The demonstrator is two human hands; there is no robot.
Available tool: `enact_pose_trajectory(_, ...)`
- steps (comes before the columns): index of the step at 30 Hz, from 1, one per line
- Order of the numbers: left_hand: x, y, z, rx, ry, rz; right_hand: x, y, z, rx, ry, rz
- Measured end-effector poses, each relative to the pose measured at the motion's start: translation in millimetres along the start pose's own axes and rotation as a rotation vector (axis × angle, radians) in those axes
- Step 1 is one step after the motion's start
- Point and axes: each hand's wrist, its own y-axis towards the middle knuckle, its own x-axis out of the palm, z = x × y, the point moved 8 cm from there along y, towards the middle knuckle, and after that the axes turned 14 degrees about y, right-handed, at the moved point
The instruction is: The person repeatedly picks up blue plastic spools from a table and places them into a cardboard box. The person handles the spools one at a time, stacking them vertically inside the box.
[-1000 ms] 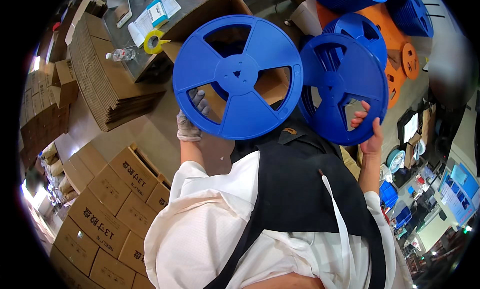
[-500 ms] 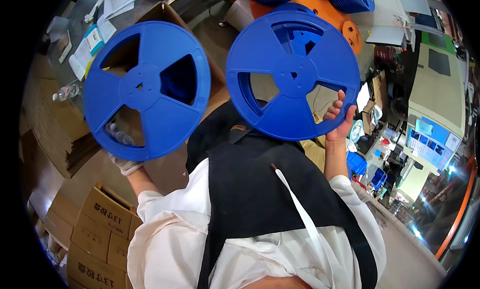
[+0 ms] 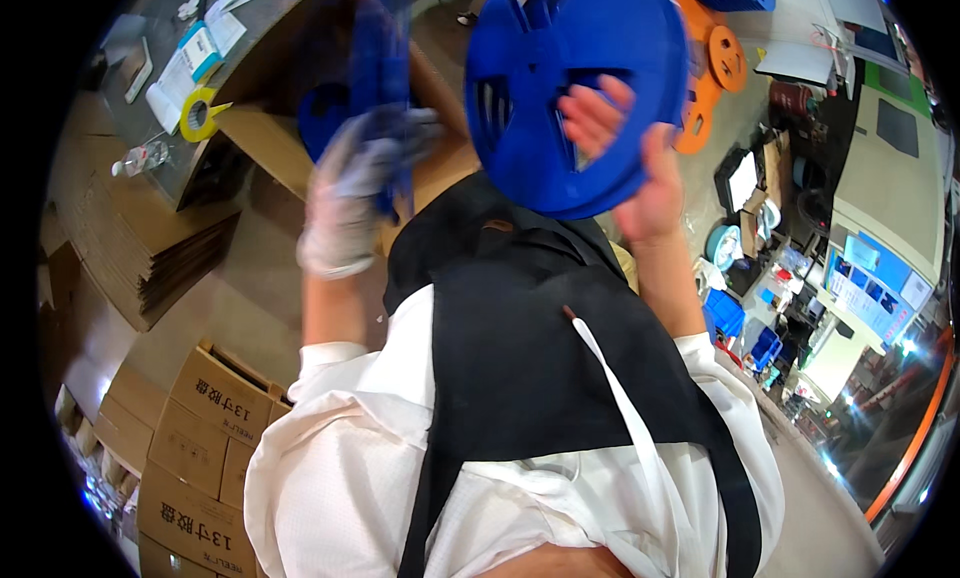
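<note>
My left hand [image 3: 345, 203], in a pale glove, grips a blue plastic reel [image 3: 382, 63]. That reel is turned nearly edge-on and smeared by motion, over an open cardboard carton [image 3: 262, 138]. Another blue round part [image 3: 322, 120] shows inside the carton, partly hidden. On the right, my bare right hand [image 3: 645, 193] holds a second large blue reel [image 3: 610, 38] at its lower right rim. My fingers reach through a cutout in its face, with the thumb at the outer edge. The top of this reel runs out of the picture.
Flattened cardboard [image 3: 130, 248] is stacked at the left, and closed cartons [image 3: 195, 468] stand at lower left. Yellow tape [image 3: 197, 116] and a plastic bottle [image 3: 143, 158] are on the grey bench. Orange reels [image 3: 727, 58] lie behind the right reel; a machine [image 3: 880, 188] stands far right.
The left reel has turned from face-on to edge-on and moved right over the carton, with my left hand. The right reel has shifted up and tilted in my right hand.
</note>
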Motion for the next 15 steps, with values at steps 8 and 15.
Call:
enact_pose_trajectory(8, 24.9, 4.3, -27.3, -0.13, -0.324, 0.236, 27.3, -2.2, 14.1, -0.124, -0.831, 0.05)
enact_pose_trajectory(15, -104.8, -39.2, -20.2, 0.182, -1.052, -0.051, -63.4, -44.9, -43.4, -0.122, -0.425, 0.302)
